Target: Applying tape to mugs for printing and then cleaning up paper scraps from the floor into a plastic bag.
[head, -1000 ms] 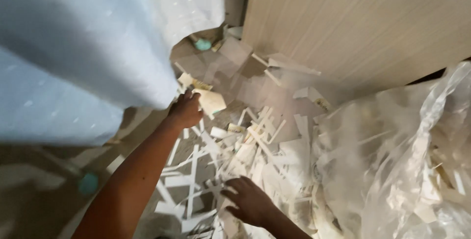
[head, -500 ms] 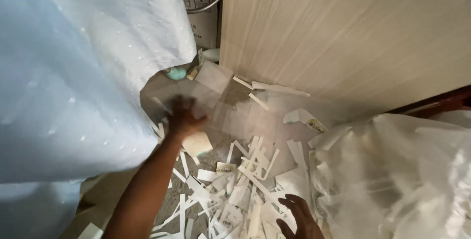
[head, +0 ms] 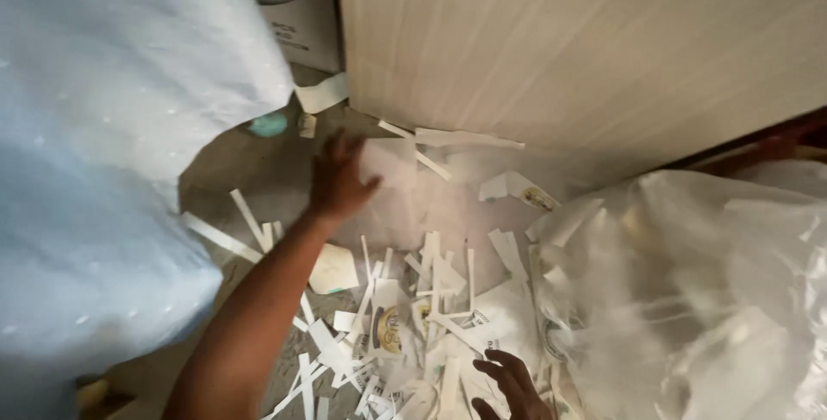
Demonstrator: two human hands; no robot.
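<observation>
White paper scraps (head: pixel 413 317), strips and offcuts, lie heaped across the floor.

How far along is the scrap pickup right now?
Done: the clear plastic bag already holds many strips. In hand: the left hand reaches over floor scraps by the wooden panel; the right hand rests on the paper scrap pile. Left: most of that pile.
</observation>
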